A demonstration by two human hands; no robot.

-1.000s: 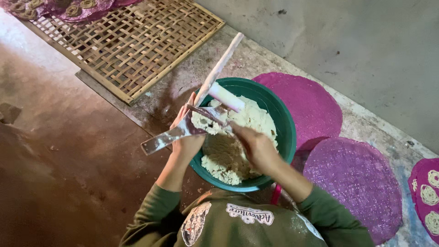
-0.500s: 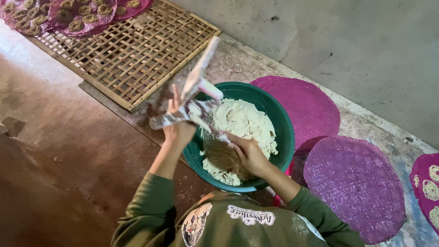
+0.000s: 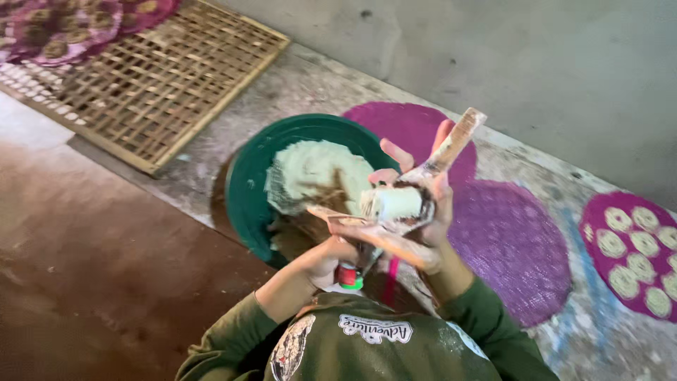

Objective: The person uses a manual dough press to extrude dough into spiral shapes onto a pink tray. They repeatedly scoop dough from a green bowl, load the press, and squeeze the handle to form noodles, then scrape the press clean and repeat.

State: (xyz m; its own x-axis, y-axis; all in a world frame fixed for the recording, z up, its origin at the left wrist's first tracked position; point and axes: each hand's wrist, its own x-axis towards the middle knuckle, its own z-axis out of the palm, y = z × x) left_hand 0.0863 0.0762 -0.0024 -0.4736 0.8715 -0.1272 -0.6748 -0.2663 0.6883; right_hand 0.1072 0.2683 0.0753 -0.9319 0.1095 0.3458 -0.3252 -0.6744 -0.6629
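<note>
A green bowl [image 3: 243,190] on the floor holds a heap of pale dough [image 3: 317,173]. Just right of it, above the bowl's near rim, both hands hold a dough-smeared press tool [image 3: 391,203] with a white barrel and a wooden handle [image 3: 460,137] slanting up to the right. My right hand [image 3: 427,212] wraps the barrel, dough on its raised fingers. My left hand [image 3: 330,255] grips the tool's lower end from below. A flat metal part [image 3: 335,214] sticks out to the left.
Two bare purple round mats [image 3: 412,127] [image 3: 518,247] lie right of the bowl; a third [image 3: 635,247] carries several pale dough discs. A bamboo lattice tray [image 3: 155,92] lies at the back left, with more filled mats [image 3: 63,32]. A small bottle [image 3: 348,276] stands by my knees. Grey wall behind.
My right hand left the dough in the bowl and took hold of the tool. Both hands and the tool moved from the bowl's left side to its right, nearer my body.
</note>
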